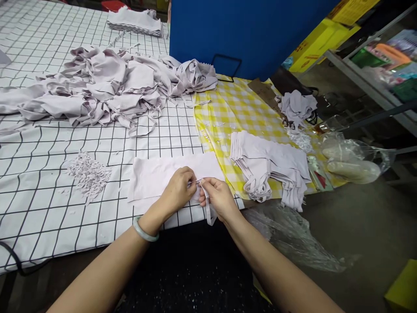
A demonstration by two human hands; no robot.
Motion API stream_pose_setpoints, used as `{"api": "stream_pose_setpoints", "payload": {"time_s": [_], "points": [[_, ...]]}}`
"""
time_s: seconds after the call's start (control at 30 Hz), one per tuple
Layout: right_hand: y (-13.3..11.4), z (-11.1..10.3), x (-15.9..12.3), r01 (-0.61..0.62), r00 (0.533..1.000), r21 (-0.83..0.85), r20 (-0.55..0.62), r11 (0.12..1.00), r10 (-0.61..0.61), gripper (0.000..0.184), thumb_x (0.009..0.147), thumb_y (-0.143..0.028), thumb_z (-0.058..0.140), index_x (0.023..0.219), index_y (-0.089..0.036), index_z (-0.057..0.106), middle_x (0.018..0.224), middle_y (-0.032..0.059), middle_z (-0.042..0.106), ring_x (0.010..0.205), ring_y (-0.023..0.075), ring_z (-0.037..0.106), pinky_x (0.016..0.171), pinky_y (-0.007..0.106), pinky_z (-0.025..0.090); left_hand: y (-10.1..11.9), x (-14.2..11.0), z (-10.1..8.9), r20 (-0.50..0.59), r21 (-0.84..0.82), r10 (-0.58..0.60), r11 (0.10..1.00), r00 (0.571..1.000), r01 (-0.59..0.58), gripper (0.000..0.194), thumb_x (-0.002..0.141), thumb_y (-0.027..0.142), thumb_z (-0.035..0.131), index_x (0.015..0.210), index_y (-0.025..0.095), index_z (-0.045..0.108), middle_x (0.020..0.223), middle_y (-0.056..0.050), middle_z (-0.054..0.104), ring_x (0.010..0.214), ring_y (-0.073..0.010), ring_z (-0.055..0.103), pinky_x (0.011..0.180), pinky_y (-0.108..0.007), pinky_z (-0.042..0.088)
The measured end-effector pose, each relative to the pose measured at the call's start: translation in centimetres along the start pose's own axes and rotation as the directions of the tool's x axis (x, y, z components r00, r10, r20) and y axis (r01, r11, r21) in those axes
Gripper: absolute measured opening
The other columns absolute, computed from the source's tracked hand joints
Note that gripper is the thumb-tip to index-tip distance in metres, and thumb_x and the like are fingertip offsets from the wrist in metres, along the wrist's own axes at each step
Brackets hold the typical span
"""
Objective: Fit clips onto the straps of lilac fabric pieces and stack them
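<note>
A flat pale lilac fabric panel [153, 174] lies at the near edge of the table. Over its right part, my left hand [180, 187] is closed in a pinch, with a pale bracelet on the wrist. A thin dark piece shows at its fingertips, too small to name. My right hand [216, 195] pinches a narrow fabric strap [209, 213], whose loop hangs down over the table edge. The fingertips of both hands nearly meet. To the right, a stack of cut fabric pieces with straps [270, 156] rests on the yellow checked cloth [228, 108].
A heap of crumpled lilac fabric [107, 82] spreads across the back of the grid-patterned tablecloth [39, 174]. Small fabric scraps [87, 174] are piled at left. A blue panel [228, 34] stands behind. Clear plastic bags [352, 156] and a metal shelf [374, 87] are at right.
</note>
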State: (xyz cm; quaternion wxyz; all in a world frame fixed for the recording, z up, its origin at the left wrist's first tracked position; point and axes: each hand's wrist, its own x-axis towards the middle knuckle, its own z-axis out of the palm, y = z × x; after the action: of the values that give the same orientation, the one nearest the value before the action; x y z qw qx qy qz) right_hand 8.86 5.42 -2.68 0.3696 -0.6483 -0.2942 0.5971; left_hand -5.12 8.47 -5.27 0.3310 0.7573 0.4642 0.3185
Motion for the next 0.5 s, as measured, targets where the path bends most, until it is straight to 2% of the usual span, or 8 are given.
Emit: {"api": "stream_pose_setpoints", "payload": {"time_s": [0.13, 0.2, 0.27, 0.37, 0.43, 0.5], "points": [[0.0, 0.4, 0.1, 0.013, 0.999, -0.049, 0.032, 0.999, -0.012, 0.021, 0.075, -0.036, 0.069, 0.069, -0.018, 0.059, 0.05, -0.0064, 0.053, 0.038, 0.0082, 0.053, 0.034, 0.018, 0.046, 0.0, -0.1, 0.3, -0.011, 0.005, -0.007, 1.0, 1.0, 0.007, 0.016, 0.078, 0.004, 0.056, 0.069, 0.017, 0.056, 0.082, -0.005, 0.062, 0.078, -0.018, 0.059, 0.075, -0.034, 0.052], [-0.2, 0.3, 0.3, -0.012, 0.997, -0.057, 0.072, 0.998, 0.017, 0.023, 0.075, -0.036, 0.069, 0.067, -0.018, 0.057, 0.05, -0.0065, 0.053, 0.038, 0.0078, 0.053, 0.034, 0.017, 0.045, 0.0, -0.1, 0.1, -0.015, 0.011, -0.01, 1.0, 1.0, 0.011, 0.016, 0.078, 0.004, 0.055, 0.07, 0.017, 0.057, 0.082, -0.005, 0.064, 0.078, -0.0181, 0.06, 0.075, -0.034, 0.052], [-0.5, -0.1, 0.4, -0.061, 0.989, -0.057, 0.129, 0.996, 0.068, 0.023, 0.077, -0.037, 0.068, 0.07, -0.017, 0.056, 0.051, -0.0062, 0.054, 0.039, 0.0078, 0.053, 0.035, 0.018, 0.044, 0.0, 0.0, -0.6, 0.028, 0.003, 0.011, 1.0, 1.0, -0.011, 0.016, 0.079, 0.003, 0.054, 0.074, 0.016, 0.061, 0.085, -0.006, 0.066, 0.079, -0.0182, 0.062, 0.076, -0.033, 0.054], [-0.8, -1.2, -0.6, -0.078, 0.979, -0.079, 0.182, 0.994, 0.091, 0.029, 0.081, -0.044, 0.065, 0.092, -0.018, 0.056, 0.054, -0.0065, 0.057, 0.041, 0.0096, 0.052, 0.038, 0.02, 0.043, -0.1, 0.5, -2.1, 0.128, 0.01, 0.114, 0.993, 0.985, -0.116, 0.024, 0.084, 0.005, 0.049, 0.095, 0.014, 0.068, 0.105, -0.01, 0.071, 0.098, -0.02, 0.065, 0.089, -0.036, 0.054], [-0.4, -2.1, -2.3, 0.004, 0.983, -0.109, 0.181, 0.994, 0.015, 0.038, 0.084, -0.049, 0.062, 0.107, -0.02, 0.051, 0.057, -0.0069, 0.058, 0.047, 0.0119, 0.055, 0.046, 0.023, 0.047, -0.3, 0.9, -2.7, 0.189, 0.096, 0.171, 0.977, 0.967, -0.192, 0.03, 0.092, 0.01, 0.045, 0.112, 0.013, 0.067, 0.126, -0.012, 0.067, 0.119, -0.0233, 0.06, 0.104, -0.043, 0.047], [0.7, -2.9, -4.7, 0.13, 0.983, -0.185, 0.151, 0.974, -0.102, 0.04, 0.088, -0.049, 0.059, 0.115, -0.021, 0.048, 0.062, -0.0062, 0.059, 0.058, 0.0144, 0.059, 0.06, 0.029, 0.051, -0.7, 1.2, -2.6, 0.265, 0.232, 0.168, 0.945, 0.95, -0.232, 0.035, 0.098, 0.021, 0.043, 0.127, 0.014, 0.061, 0.143, -0.013, 0.056, 0.137, -0.0285, 0.047, 0.115, -0.053, 0.035]]}}
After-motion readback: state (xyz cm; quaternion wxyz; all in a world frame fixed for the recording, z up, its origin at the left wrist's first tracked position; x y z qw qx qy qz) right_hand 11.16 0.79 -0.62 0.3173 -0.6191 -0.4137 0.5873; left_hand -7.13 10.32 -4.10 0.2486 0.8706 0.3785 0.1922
